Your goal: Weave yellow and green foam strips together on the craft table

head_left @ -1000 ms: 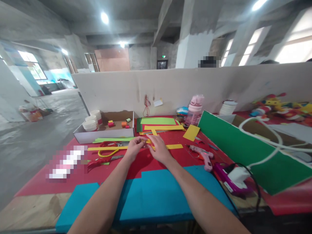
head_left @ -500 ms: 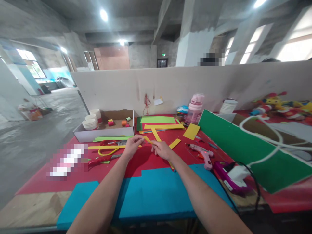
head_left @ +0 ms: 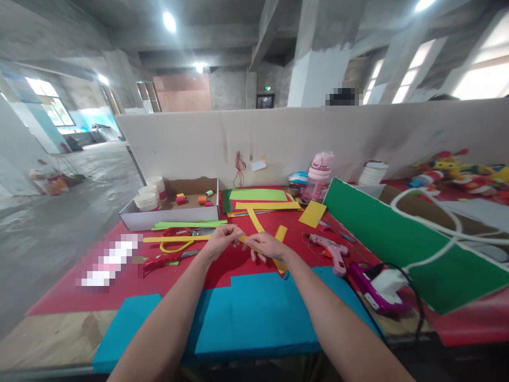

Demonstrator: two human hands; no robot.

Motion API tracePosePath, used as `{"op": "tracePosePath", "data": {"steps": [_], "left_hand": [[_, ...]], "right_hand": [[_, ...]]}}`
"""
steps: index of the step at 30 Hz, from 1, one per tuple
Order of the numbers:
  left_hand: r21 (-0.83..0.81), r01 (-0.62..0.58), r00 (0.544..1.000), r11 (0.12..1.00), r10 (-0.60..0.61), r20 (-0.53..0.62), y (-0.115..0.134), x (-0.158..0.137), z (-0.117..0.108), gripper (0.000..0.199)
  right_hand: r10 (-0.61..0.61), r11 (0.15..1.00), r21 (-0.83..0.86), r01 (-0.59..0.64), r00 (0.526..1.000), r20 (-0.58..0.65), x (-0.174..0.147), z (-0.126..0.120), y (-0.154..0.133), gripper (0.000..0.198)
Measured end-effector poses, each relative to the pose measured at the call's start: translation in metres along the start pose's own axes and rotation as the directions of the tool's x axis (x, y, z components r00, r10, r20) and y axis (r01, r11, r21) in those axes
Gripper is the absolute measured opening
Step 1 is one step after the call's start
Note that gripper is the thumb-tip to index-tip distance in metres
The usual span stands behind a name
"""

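1. Pinching the yellow strip (head_left: 244,241) between left grip (head_left: 223,241) and right grip (head_left: 263,247), above the red sheet (head_left: 217,275) covering most of the bench (head_left: 51,345)
2. Looks light, thin and bendy, like paper or soft foam; would probably crease under a hard squeeze
3. Best held by the ends or long edges, with a gentle pinch
4. Needs care rightward near the glue gun (head_left: 332,250), and leftward near the red-handled scissors (head_left: 158,263), pointing toward the left wrist
5. Seems to have room upward and toward the near blue board (head_left: 258,313)
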State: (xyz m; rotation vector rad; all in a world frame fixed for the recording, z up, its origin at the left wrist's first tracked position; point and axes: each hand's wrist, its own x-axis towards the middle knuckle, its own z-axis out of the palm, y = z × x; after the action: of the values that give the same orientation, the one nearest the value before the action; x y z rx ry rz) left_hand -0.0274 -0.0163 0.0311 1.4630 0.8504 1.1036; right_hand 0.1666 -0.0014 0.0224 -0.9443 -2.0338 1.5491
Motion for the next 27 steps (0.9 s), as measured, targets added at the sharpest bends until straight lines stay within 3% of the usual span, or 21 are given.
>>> {"op": "tracePosePath", "data": {"steps": [2, 4, 7, 9, 12, 14, 16, 19, 22, 25, 27], "left_hand": [[0.026, -0.033, 0.983, 0.999, 0.038, -0.180, -0.005, 0.004, -0.004, 0.026], [-0.018, -0.064, 0.933, 0.998, 0.054, -0.356, -0.010, 0.009, -0.013, 0.030], [-0.159, -0.085, 0.870, 0.984, -0.004, -0.494, -0.012, 0.011, -0.027, 0.035], [-0.275, -0.050, 0.892, 0.960, -0.081, -0.444, -0.010, 0.010, -0.030, 0.036], [-0.342, 0.046, 0.951, 0.939, -0.145, -0.272, -0.006, 0.005, -0.025, 0.034], [-0.278, 0.100, 0.973, 0.955, -0.152, -0.172, -0.004, 0.003, -0.018, 0.032], [-0.145, 0.118, 0.986, 0.982, -0.133, -0.096, -0.002, 0.001, -0.010, 0.032], [0.107, 0.059, 0.997, 0.993, -0.053, -0.060, -0.001, 0.001, 0.000, 0.031], [0.291, -0.068, 0.991, 0.954, 0.098, -0.089, 0.000, 0.003, 0.007, 0.022], [0.395, -0.156, 0.969, 0.905, 0.217, -0.115, -0.001, 0.004, 0.011, 0.017], [0.409, -0.155, 0.960, 0.899, 0.235, -0.153, -0.002, 0.004, 0.011, 0.018]], "right_hand": [[0.049, 0.998, -0.025, -0.049, 0.998, -0.027, -0.003, -0.003, -0.002, 0.041], [0.078, 0.997, -0.002, -0.078, 0.996, -0.040, -0.012, -0.012, -0.005, 0.040], [0.015, 0.987, 0.154, -0.034, 0.993, 0.120, -0.033, -0.031, -0.009, 0.045], [-0.063, 0.958, 0.286, 0.013, 0.984, 0.166, -0.042, -0.041, -0.008, 0.055], [-0.055, 0.924, 0.378, 0.057, 0.998, -0.015, -0.036, -0.043, -0.002, 0.055], [0.012, 0.912, 0.406, 0.055, 0.987, -0.161, -0.022, -0.035, 0.003, 0.048], [0.066, 0.868, 0.494, 0.053, 0.973, -0.219, -0.007, -0.021, 0.007, 0.040], [0.089, 0.800, 0.600, -0.007, 0.990, -0.107, 0.009, 0.003, 0.009, 0.032], [0.019, 0.799, 0.602, -0.008, 1.000, -0.012, 0.014, 0.023, 0.010, 0.028], [-0.038, 0.820, 0.570, 0.039, 0.999, -0.015, 0.013, 0.033, 0.009, 0.024], [-0.049, 0.829, 0.555, 0.060, 0.998, -0.035, 0.012, 0.034, 0.009, 0.019]]}}
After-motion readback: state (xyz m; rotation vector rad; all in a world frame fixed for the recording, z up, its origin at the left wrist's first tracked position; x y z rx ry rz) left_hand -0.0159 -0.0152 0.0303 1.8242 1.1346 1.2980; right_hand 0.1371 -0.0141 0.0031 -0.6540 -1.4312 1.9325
